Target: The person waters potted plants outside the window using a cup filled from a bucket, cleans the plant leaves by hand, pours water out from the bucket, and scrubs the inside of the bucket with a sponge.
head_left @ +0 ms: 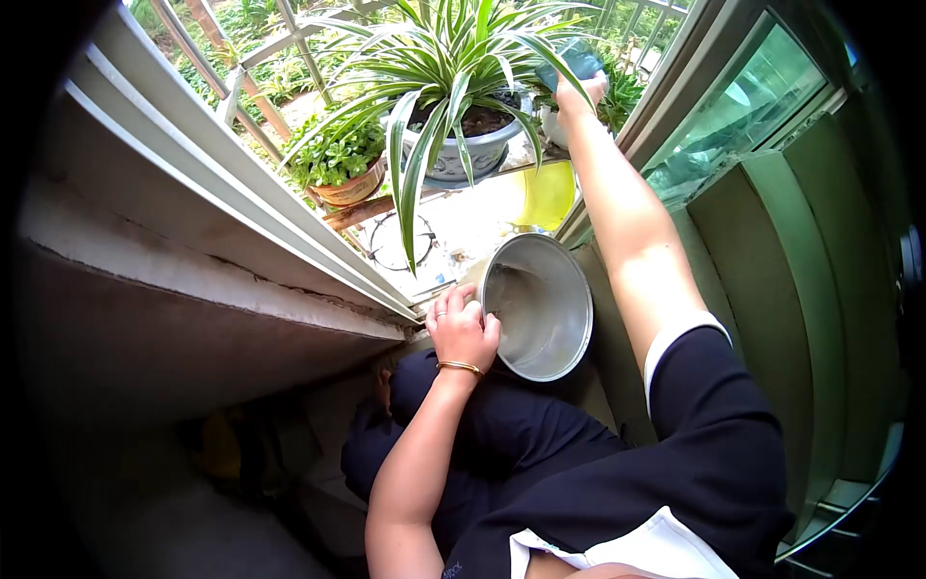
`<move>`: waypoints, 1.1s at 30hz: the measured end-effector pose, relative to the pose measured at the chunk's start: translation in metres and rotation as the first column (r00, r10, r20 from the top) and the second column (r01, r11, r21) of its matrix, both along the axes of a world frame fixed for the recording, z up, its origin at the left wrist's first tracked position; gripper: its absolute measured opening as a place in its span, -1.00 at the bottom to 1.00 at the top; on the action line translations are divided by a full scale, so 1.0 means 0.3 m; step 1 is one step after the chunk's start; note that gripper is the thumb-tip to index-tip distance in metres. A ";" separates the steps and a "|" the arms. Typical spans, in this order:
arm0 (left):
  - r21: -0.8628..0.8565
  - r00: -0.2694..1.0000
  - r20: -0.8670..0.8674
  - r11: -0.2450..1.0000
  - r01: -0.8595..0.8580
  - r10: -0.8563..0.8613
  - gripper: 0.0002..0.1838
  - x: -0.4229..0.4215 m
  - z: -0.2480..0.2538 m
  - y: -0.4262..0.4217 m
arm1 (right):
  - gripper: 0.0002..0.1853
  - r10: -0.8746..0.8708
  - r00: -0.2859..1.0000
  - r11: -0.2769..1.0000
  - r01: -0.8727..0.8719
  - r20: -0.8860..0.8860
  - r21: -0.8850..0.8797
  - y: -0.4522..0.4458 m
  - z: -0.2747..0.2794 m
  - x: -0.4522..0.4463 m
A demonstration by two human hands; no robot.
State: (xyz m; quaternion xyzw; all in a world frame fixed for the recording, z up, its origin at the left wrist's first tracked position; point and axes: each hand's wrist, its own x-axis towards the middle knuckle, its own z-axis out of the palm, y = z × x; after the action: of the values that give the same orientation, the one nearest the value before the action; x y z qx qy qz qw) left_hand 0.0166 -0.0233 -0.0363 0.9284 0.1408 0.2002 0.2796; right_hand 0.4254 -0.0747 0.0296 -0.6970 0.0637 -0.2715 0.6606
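A metal pot (542, 309) is tilted at the window opening, its mouth facing me. My left hand (463, 328) has its fingers curled over the pot's left rim. My right hand (585, 89) reaches out through the window, closed on a bluish see-through container (571, 66) beside the big potted plant. That spider plant (463, 63) has long striped leaves and grows in a grey-white pot (463, 159). Leaves partly cover the container, and what is inside it cannot be made out.
A leafy plant (338, 152) in a terracotta pot (352, 185) stands at the left behind a metal railing (260, 58). Below the plants are a yellow-green object (548, 196) and a black wire ring (403, 241). The window frame (690, 77) borders my right arm.
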 end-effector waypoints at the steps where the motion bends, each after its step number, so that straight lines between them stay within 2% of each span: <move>1: -0.005 1.000 -0.002 1.000 0.001 -0.001 -0.79 -0.001 0.002 0.000 | -0.19 -0.043 0.995 0.990 0.054 0.087 -0.127 0.001 -0.035 0.005; 2: -0.009 1.000 -0.005 1.000 0.001 -0.001 -0.79 -0.002 0.005 -0.001 | -0.18 0.092 0.990 0.996 -0.090 0.112 -0.023 0.000 -0.032 -0.030; 4: -0.007 1.000 -0.010 1.000 0.010 -0.010 -0.79 -0.004 0.009 -0.002 | -0.18 0.156 0.985 0.988 -0.155 0.074 -0.012 0.001 -0.038 -0.090; 7: 0.007 1.000 -0.003 1.000 0.009 -0.009 -0.78 -0.008 0.006 -0.003 | -0.17 0.251 0.963 0.960 -0.260 0.097 0.100 0.005 -0.050 -0.133; 10: -0.005 1.000 -0.005 1.000 0.010 -0.010 -0.78 -0.011 0.003 -0.001 | -0.20 0.196 0.980 0.975 -0.198 0.025 0.106 0.010 -0.043 -0.111; 13: -0.027 1.000 -0.014 1.000 0.009 -0.009 -0.78 -0.011 0.001 0.000 | -0.44 0.071 0.996 0.988 -0.062 -0.056 0.141 0.018 -0.041 0.048; 16: 0.008 1.000 0.000 1.000 -0.001 0.001 -0.78 -0.010 0.000 0.000 | -0.51 0.229 0.925 0.899 -0.080 -0.304 0.431 0.009 0.184 -0.006; 20: -0.006 1.000 0.001 1.000 -0.012 0.012 -0.77 -0.005 0.000 0.001 | -0.47 0.350 0.905 0.797 -0.153 -0.241 0.584 -0.009 0.286 0.009; 21: -0.011 1.000 0.002 1.000 -0.012 0.012 -0.77 -0.004 -0.002 -0.001 | -0.48 0.378 0.881 0.779 -0.136 -0.285 0.612 -0.010 0.294 0.040; 22: -0.017 1.000 0.002 1.000 -0.011 0.011 -0.77 -0.005 -0.004 -0.001 | -0.49 0.446 0.861 0.700 -0.166 -0.243 0.695 -0.013 0.310 0.039; 24: -0.014 1.000 0.002 1.000 -0.009 0.009 -0.79 -0.005 -0.005 0.002 | -0.47 0.497 0.849 0.628 -0.209 -0.179 0.750 -0.028 0.289 0.115; 26: -0.006 1.000 -0.002 1.000 -0.006 0.006 -0.80 -0.005 0.000 0.001 | -0.44 0.471 0.863 0.607 -0.167 -0.182 0.777 -0.045 0.281 0.134; 28: 0.001 1.000 0.005 1.000 -0.005 0.005 -0.80 -0.003 0.001 0.000 | -0.39 0.439 0.890 0.411 -0.322 0.124 0.853 -0.057 0.283 0.128; 31: 0.007 1.000 0.017 1.000 -0.008 0.008 -0.79 -0.005 -0.001 0.003 | -0.33 0.290 0.913 0.337 -0.379 0.288 0.862 -0.035 0.274 0.070; 33: 0.003 1.000 0.023 1.000 -0.002 0.002 -0.79 -0.008 -0.001 -0.002 | -0.34 0.270 0.907 0.351 -0.405 0.323 0.844 -0.016 0.256 0.024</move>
State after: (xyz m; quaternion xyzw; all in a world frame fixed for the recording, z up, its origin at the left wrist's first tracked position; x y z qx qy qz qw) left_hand 0.0140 -0.0239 -0.0365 0.9264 0.1381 0.2111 0.2796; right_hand 0.4327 -0.0795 0.1063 -0.2163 0.0106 -0.0970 0.9714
